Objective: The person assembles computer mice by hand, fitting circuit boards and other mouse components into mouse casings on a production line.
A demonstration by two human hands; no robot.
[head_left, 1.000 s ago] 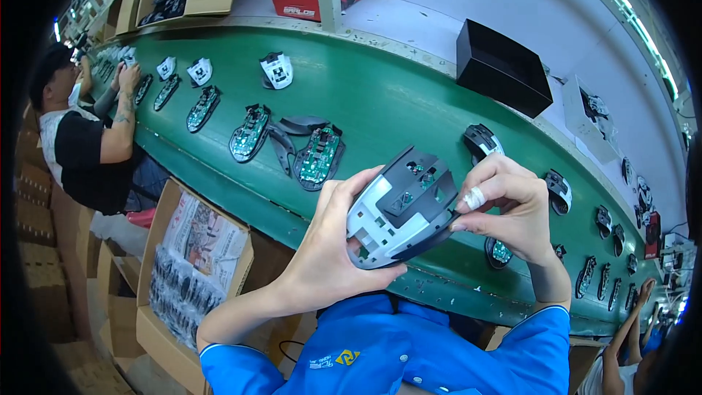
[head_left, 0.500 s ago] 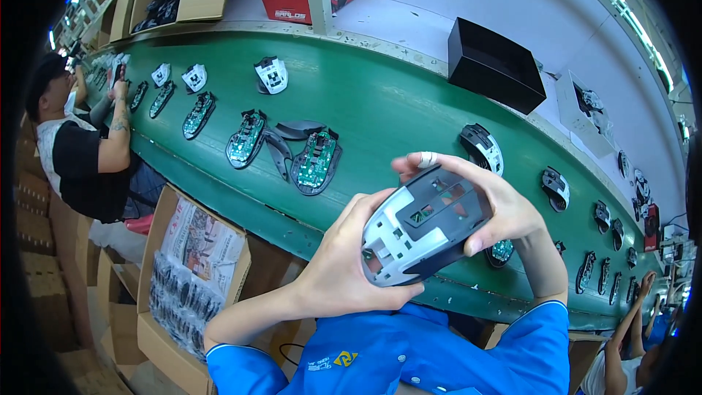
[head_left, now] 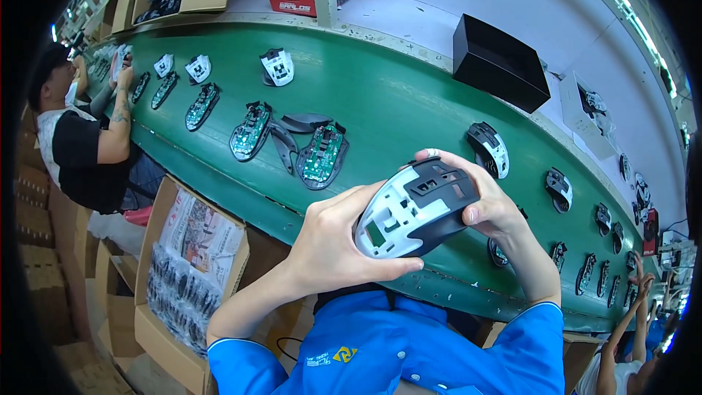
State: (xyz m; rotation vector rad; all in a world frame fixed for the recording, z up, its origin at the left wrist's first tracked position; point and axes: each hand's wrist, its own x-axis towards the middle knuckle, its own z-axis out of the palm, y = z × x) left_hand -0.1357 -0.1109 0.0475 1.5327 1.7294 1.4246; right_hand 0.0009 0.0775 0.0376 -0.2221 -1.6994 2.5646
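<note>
Gripping from both ends, two bare hands have the black-and-white mouse shell (head_left: 413,208) up off the surface, tilted, in front of the near edge of the green counter (head_left: 387,95). Left hand (head_left: 325,230) on the white end: thumb laid along the lower edge, the other fingers (head_left: 357,201) wrapping the far side, a wide spread filled by the shell. Right hand (head_left: 493,201) on the dark end, and it's a broad hold too: thumb against the near corner, fingers curling over the far edge, a pale band on one of them. Where the tips sit underneath, I cannot tell; the shell hides them. Now the room around it! To the left, a base with a green circuit board (head_left: 322,157) lies near the left hand, two curved black side pieces (head_left: 306,123) right beside it. Beyond the right hand sits another black-and-white shell (head_left: 488,148), and between that and the circuit board runs a broad band of green, reaching back to the far edge, where a black box (head_left: 501,77) stands. Tighter on the right: a dark part (head_left: 497,251) peeks out just beside the right wrist, partly covered. Below, the blue shirt (head_left: 439,344) comes close to the near edge, with an open carton (head_left: 164,340) down at lower left.
</note>
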